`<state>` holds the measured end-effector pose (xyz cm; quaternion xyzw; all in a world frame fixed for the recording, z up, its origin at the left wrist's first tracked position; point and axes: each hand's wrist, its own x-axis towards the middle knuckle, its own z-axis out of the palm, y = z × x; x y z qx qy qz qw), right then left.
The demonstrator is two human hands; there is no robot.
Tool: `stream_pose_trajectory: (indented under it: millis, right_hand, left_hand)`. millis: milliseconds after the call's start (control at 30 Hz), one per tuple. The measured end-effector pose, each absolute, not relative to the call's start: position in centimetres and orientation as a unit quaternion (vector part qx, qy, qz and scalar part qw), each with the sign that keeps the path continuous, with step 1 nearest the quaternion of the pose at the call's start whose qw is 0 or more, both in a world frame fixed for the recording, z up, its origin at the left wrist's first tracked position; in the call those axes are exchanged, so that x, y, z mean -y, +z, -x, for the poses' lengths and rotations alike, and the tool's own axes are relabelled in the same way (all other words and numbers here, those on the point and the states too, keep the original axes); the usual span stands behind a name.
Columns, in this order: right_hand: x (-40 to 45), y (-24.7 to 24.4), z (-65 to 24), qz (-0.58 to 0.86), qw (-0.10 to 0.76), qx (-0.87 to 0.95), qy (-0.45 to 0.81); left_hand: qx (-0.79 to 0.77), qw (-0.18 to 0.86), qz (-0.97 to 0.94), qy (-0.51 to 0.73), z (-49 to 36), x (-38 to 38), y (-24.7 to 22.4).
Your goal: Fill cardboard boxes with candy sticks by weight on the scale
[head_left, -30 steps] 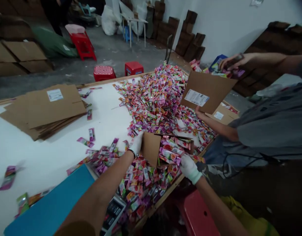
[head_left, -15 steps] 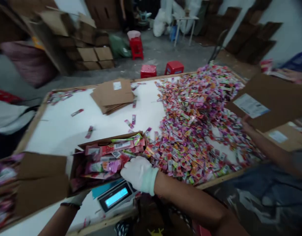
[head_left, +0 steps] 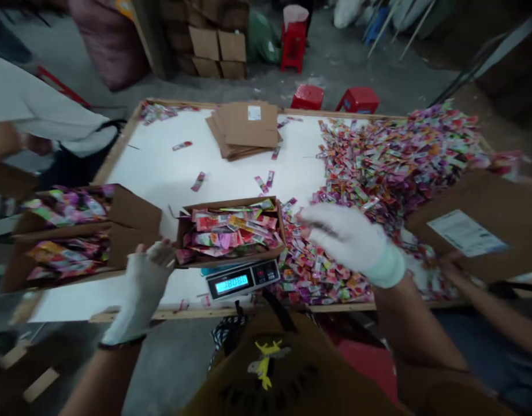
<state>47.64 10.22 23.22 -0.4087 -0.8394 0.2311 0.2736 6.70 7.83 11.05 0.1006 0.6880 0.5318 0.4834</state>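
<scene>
A cardboard box filled with small wrapped sachets sits on a digital scale with a lit display. My left hand, in a white glove with bare fingertips, is at the box's left end, fingers apart and holding nothing; whether it touches the box is unclear. My right hand, also gloved and somewhat blurred, hovers over the large pile of sachets right of the box. Its fingers stretch leftward, thumb apart, and nothing shows between them.
Two filled boxes stand side by side at left, near another person's arm. Flattened cardboard lies at the table's back. At right, another person's hand is at a large cardboard piece. Red stools stand beyond the table.
My right hand has left the box and moved right over the pile. My left hand now shows beside the box's left end. The view has tilted down and shifted left.
</scene>
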Motion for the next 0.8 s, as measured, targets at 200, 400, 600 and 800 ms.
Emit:
stream_pose_trajectory:
  millis: [200, 400, 600, 800]
  right_hand:
    - [-9.0, 26.5, -50.5, 0.481, 0.434, 0.705, 0.288]
    - [-11.6, 24.2, -45.6, 0.405, 0.341, 0.781, 0.332]
    - [-16.0, 21.1, -38.3, 0.39, 0.1, 0.873, 0.276]
    - [-15.6, 17.3, -32.4, 0.434, -0.105, 0.876, 0.183]
  left_hand:
    - [-0.693, 0.466, 0.012, 0.55, -6.4, -4.8, 9.4]
    - [-0.665, 0.495, -0.012, 0.56, -6.8, -2.8, 8.3]
    - [-0.662, 0.472, -0.029, 0.581, -7.2, -1.6, 9.5]
    - [-0.692, 0.458, 0.02, 0.557, -7.9, 1.1, 8.6]
